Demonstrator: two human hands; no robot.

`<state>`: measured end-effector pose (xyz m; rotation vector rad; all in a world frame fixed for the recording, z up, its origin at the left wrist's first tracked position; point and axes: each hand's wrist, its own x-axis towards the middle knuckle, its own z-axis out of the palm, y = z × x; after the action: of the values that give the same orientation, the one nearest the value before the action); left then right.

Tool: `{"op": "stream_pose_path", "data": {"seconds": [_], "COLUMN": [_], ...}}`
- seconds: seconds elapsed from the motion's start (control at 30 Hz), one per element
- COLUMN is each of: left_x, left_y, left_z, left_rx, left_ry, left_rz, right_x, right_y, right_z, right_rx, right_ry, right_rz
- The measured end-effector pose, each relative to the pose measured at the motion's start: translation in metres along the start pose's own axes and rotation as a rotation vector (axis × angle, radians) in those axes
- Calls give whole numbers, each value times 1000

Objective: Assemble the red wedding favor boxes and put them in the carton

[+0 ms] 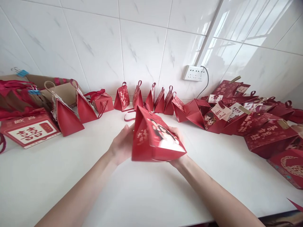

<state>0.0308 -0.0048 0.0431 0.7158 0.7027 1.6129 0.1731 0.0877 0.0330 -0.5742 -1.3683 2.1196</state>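
A red paper gift box with a printed picture on its side is held above the white table, tilted and slightly blurred. My left hand grips its left side, fingers wrapped behind it. My right hand holds it from below and the right, mostly hidden by the box. A loose red ribbon handle lies on the table just behind the box.
Several folded red boxes stand in a row along the tiled wall. A heap of flat red boxes fills the right side. At left sit a cardboard carton, triangular boxes and a flat red box. A wall socket with cable hangs above.
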Motion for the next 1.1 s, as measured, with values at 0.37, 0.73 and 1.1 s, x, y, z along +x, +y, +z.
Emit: {"op": "stream_pose_path", "data": {"seconds": [0.37, 0.73, 1.1], "left_x": [13, 7, 19], "left_y": [-4, 2, -12], "left_z": [-8, -3, -16], "left_rx": [2, -188, 227], "left_ry": [523, 381, 506], "left_rz": [-223, -292, -107], "right_x": [-3, -14, 25], "right_y": [-3, -7, -13], "right_z": [5, 8, -21], "right_rx": [-11, -108, 341], "right_ry": [-6, -178, 40], "right_rz": [78, -15, 389]}}
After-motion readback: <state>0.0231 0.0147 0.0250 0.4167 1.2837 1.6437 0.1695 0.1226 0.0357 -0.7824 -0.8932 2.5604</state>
